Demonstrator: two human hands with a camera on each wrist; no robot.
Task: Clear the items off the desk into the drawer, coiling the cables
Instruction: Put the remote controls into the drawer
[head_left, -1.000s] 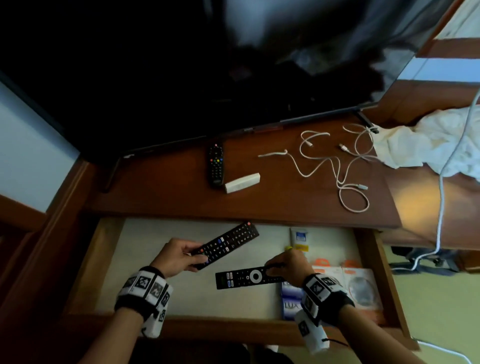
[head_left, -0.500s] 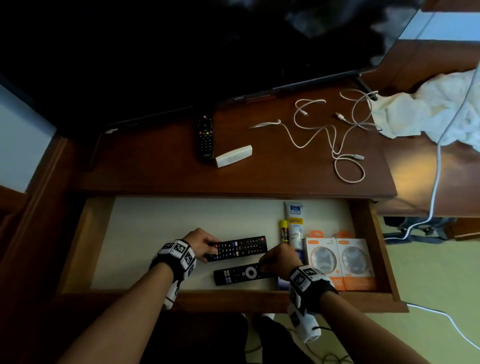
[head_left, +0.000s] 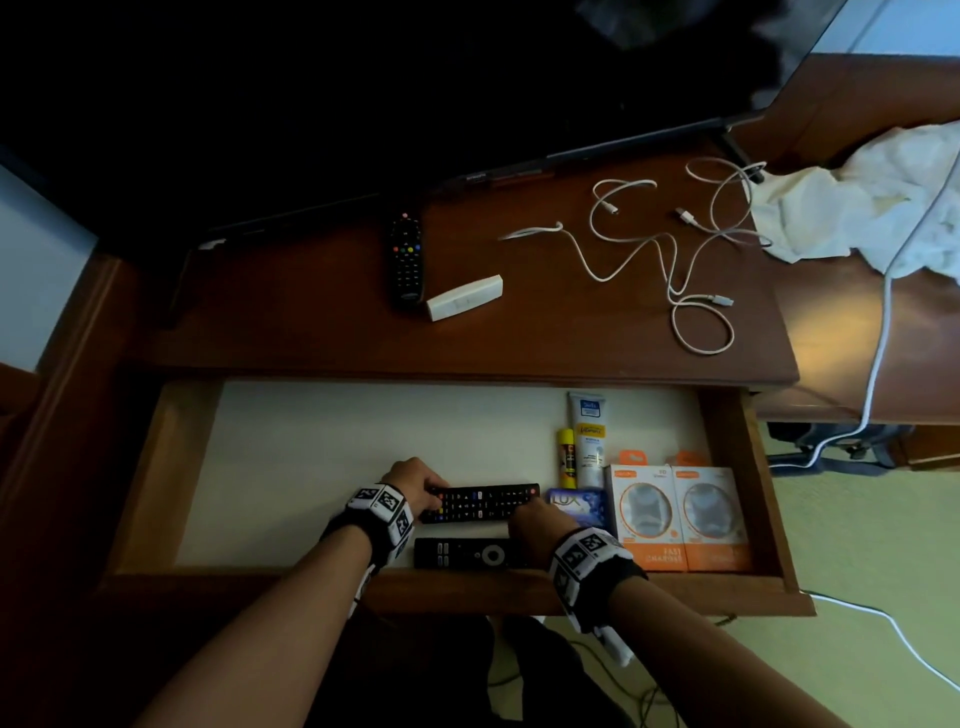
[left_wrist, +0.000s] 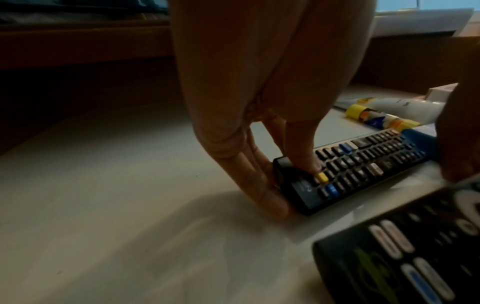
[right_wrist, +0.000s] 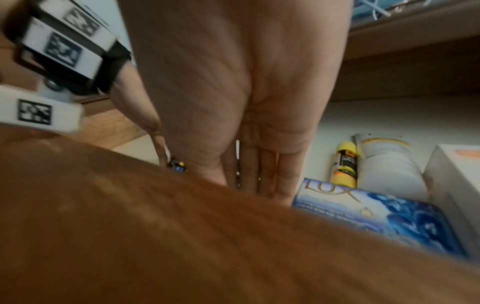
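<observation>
The drawer (head_left: 311, 467) is pulled open under the desk. Two black remotes lie in it: a many-buttoned remote (head_left: 483, 503) (left_wrist: 358, 164) and, nearer the front wall, a slim remote (head_left: 467, 553) (left_wrist: 415, 257). My left hand (head_left: 413, 483) (left_wrist: 288, 185) pinches the buttoned remote's left end, thumb on the keys and fingers against the end. My right hand (head_left: 532, 519) (right_wrist: 259, 174) reaches to its right end with straight fingers. On the desk lie a third black remote (head_left: 406, 260), a white bar-shaped box (head_left: 465, 297) and loose white cables (head_left: 670, 249).
The drawer's right side holds a Lux soap (head_left: 579, 506), a glue stick (head_left: 568, 457), a white tube (head_left: 589, 436) and two orange boxes (head_left: 680, 514). A TV (head_left: 467, 78) stands behind the desk. At right are a white cloth (head_left: 857, 208) and a hanging white cord (head_left: 883, 338).
Both remotes came down onto the drawer floor. My right hand let go of the slim remote and moved to the buttoned remote's right end. My left hand still holds that remote.
</observation>
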